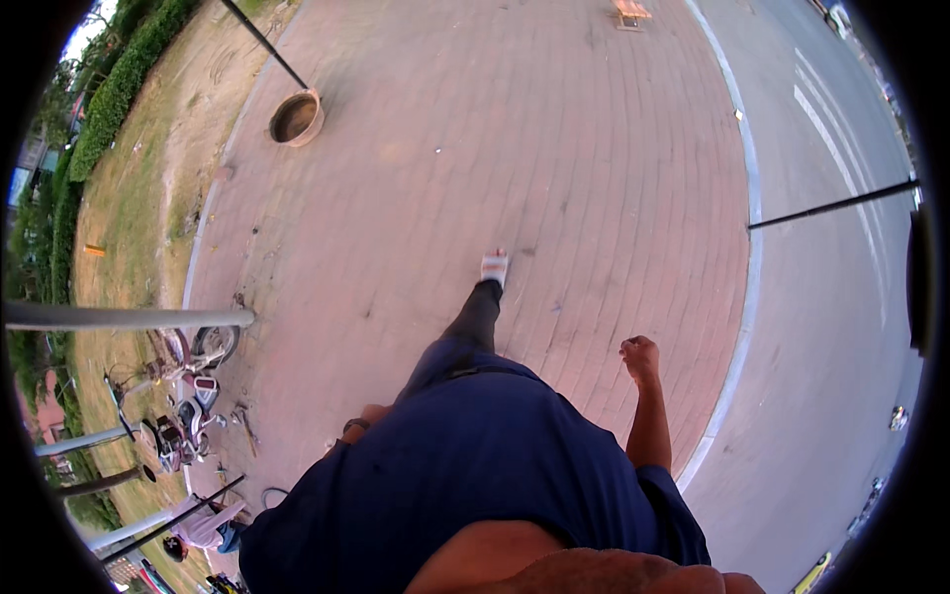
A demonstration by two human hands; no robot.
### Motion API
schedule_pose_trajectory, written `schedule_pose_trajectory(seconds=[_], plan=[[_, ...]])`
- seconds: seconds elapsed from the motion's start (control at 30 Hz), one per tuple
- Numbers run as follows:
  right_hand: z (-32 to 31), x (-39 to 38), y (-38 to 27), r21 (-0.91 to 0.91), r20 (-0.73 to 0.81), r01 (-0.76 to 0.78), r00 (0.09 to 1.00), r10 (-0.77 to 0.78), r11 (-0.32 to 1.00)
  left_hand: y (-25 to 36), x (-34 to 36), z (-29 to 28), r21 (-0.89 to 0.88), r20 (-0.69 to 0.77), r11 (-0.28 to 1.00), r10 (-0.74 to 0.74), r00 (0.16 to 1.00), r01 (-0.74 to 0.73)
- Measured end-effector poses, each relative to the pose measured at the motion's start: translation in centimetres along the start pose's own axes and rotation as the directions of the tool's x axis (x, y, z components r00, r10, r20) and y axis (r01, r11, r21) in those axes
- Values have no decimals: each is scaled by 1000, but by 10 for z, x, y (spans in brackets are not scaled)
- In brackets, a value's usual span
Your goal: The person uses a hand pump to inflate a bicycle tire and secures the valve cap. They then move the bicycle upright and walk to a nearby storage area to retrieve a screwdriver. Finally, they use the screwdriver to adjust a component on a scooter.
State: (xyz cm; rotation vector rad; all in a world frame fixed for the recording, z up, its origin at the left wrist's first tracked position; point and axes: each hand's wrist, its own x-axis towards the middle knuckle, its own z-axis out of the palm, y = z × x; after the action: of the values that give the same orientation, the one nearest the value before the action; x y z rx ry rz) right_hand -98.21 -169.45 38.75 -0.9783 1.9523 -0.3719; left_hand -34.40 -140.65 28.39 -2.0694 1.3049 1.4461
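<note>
Below me, my own body in a dark blue shirt and dark trousers fills the lower middle, and one foot in light footwear [494, 265] is forward on the paving. My right hand [638, 356] hangs out beside my body over the bricks, fingers curled closed; whatever they might hold is hidden. At my other side, my left hand [374, 414] is mostly behind my torso, with a dark band at the wrist, and its fingers are hidden.
Pink brick paving [594, 148] runs between a grassy verge [129, 218] and a road [831, 346]. Left are a planter [295, 137], poles [129, 317], parked two-wheelers [193, 406] and a person [203, 525]. An orange object [629, 12] stands ahead; another pole [831, 203] is right.
</note>
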Motion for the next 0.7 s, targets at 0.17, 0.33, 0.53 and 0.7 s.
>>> schedule_pose_trajectory(seconds=[0.17, 0.33, 0.53, 0.7], plan=[[-17, 116, -37, -421, -23, 98, 993, -119, 902, 157, 145, -133, 331, 40, 895, 305, 952, -300], [-23, 127, -120, -248, 190, -185, 953, 236, 951, 290, 268, -329, 513, -195, 789, 491, 849, -339], [-24, 235, -55, -361, 189, -206, 939, 288, 909, 484, 378, -564, -434, -450, 837, 118, 885, -332], [-16, 368, -93, -218, 238, -115, 957, 167, 969, 598, 448, -659, -613, -493, 699, 26, 870, -368]])
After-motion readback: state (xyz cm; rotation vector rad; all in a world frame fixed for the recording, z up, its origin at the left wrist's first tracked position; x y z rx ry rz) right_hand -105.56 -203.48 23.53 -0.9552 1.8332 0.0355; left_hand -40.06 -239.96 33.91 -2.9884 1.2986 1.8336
